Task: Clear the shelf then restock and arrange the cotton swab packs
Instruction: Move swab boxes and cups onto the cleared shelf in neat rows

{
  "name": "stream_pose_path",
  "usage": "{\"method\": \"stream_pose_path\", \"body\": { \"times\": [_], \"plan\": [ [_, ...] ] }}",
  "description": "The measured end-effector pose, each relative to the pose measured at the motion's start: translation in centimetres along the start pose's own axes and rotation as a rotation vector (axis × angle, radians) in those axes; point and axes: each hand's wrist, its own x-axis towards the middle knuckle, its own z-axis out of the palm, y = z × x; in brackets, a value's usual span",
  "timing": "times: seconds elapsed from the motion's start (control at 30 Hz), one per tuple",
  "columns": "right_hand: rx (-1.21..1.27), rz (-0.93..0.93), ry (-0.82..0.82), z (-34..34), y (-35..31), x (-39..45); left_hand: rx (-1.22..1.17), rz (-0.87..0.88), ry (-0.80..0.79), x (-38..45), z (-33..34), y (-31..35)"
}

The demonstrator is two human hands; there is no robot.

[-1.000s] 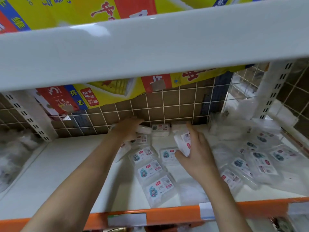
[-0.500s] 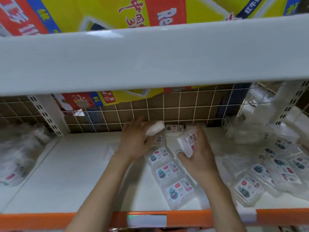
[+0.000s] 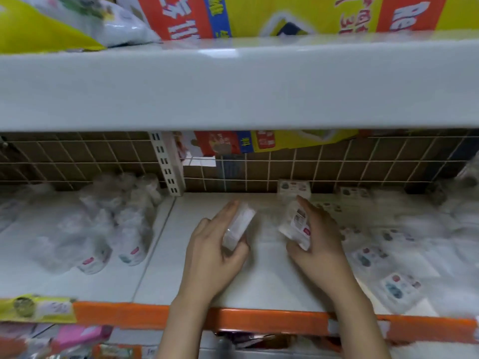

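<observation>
Head view: our left hand (image 3: 215, 251) grips a clear cotton swab pack (image 3: 238, 226), fingers curled round it, pack tilted on edge above the white shelf (image 3: 160, 268). Our right hand (image 3: 317, 244) holds a second swab pack (image 3: 296, 224) the same way, thumb below and fingers over the top, label with a red tag facing left. The two packs are apart, with bare shelf between them.

More swab packs lie flat on the shelf to the right of our right hand (image 3: 400, 286), overlapping loosely; the far right ones are blurred. One pack stands upright against the wire grid back (image 3: 294, 189), just behind our right fingertips; another sits further right along the back (image 3: 353, 193).

On the left shelf section, past the slotted upright (image 3: 167, 167), we see a heap of clear plastic bags (image 3: 103, 224); contents too blurred to tell. The orange shelf edge (image 3: 124, 313) runs under both our forearms. The upper shelf (image 3: 233, 86) carries yellow and red cartons (image 3: 298, 14).
</observation>
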Motion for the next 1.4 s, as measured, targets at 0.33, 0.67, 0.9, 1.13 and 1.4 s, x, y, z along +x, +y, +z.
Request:
{"method": "stream_pose_path", "body": {
  "times": [0.33,0.67,0.9,1.13,1.4],
  "plan": [
    [0.160,0.014,-0.046,6.6,-7.2,-1.8,-0.134,0.105,-0.051,-1.6,-7.1,-4.9],
    [0.162,-0.058,-0.099,7.3,-8.1,-1.5,-0.114,0.031,-0.167,-2.3,-7.4,-5.5],
    [0.119,-0.090,0.005,8.4,-9.6,-0.9,0.153,0.105,0.026,-1.7,-10.1,-7.2],
    [0.229,-0.054,0.028,12.1,-15.3,0.0,0.205,0.040,0.108,-1.3,-15.9,-11.4],
    [0.286,-0.143,0.230,23.0,-25.2,-0.4,0.105,-0.068,0.116,-2.3,-26.8,-20.6]
  ]
}}
